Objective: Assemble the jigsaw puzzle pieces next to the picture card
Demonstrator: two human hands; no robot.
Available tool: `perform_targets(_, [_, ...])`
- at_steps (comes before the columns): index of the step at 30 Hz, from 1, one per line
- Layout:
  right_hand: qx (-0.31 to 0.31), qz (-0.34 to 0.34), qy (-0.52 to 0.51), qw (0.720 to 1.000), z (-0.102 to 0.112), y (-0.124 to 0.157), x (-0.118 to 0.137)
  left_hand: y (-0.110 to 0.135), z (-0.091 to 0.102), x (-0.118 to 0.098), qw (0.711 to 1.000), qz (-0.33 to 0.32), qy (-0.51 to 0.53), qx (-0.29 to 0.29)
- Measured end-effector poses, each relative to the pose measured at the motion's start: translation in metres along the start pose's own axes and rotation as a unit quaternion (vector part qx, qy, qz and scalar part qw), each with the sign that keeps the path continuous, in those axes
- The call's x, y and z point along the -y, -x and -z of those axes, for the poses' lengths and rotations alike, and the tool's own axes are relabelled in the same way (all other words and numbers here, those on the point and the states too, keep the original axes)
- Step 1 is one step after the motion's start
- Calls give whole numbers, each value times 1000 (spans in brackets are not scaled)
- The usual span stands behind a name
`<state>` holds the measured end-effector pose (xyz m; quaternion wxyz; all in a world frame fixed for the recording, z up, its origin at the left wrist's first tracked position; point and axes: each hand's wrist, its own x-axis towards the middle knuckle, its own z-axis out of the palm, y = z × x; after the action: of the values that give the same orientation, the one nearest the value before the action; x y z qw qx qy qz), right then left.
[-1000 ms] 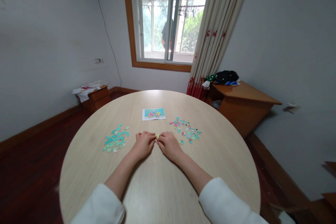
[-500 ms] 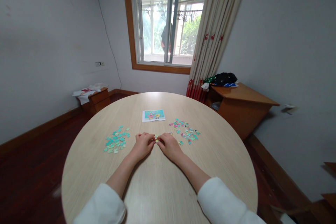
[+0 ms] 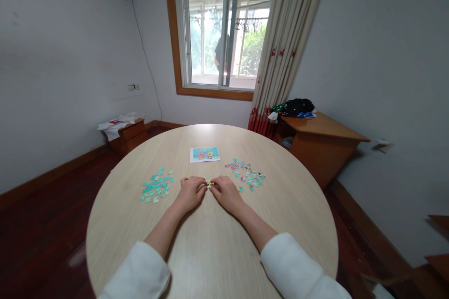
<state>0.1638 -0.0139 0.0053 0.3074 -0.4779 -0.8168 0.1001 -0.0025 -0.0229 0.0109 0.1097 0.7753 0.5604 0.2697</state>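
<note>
My left hand and my right hand rest side by side on the round light-wood table, fingers curled. Their fingertips meet on small yellowish puzzle pieces pinched between them. A pile of teal puzzle pieces lies to the left of my left hand. A mixed pink and teal pile of pieces lies to the right of my right hand. A small reference picture lies flat beyond both hands.
A wooden desk with dark clothes on it stands at the right by the curtain. A low wooden box with papers sits by the left wall. The window is behind the table.
Both hands stay together on the pieces; the view has shifted slightly, so hands and table sit a little higher and farther in frame.
</note>
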Motion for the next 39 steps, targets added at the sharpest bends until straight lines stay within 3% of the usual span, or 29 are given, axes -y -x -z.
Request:
perform_targets(8, [-25, -30, 22, 999, 10, -1, -11, 0, -1, 1, 1000, -3, -9, 10])
perform_targets(18, [-12, -170, 147, 974, 32, -1, -50, 1, -4, 3, 1000, -9, -21, 16])
perform_targets(39, [2, -172, 146, 974, 26, 3, -47, 9, -4, -3, 997, -36, -41, 46])
